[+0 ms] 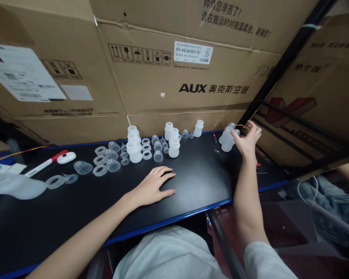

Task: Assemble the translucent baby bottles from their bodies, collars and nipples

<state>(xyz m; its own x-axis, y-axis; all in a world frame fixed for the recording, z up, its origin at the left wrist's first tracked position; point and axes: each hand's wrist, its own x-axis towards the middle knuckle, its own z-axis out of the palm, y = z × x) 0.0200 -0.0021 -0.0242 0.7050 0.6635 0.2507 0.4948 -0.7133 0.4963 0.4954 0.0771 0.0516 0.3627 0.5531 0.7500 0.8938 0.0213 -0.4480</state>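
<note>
Left hand (154, 186) open, flat on black tabletop (203, 182). Right hand (248, 140) grips translucent silicone piece (227, 140) at fingertips. Loose silicone parts (133, 149) beyond left hand. Cardboard cartons (151, 89) wall behind; black rack frame (282, 64) right of right hand.

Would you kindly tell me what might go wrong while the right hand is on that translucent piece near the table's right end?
1. The silicone piece at the right hand stands close to the black table's right end; a nudge might send it off.
2. The stacked silicone pieces farther left look top-heavy and could topple if the table is bumped.
</note>
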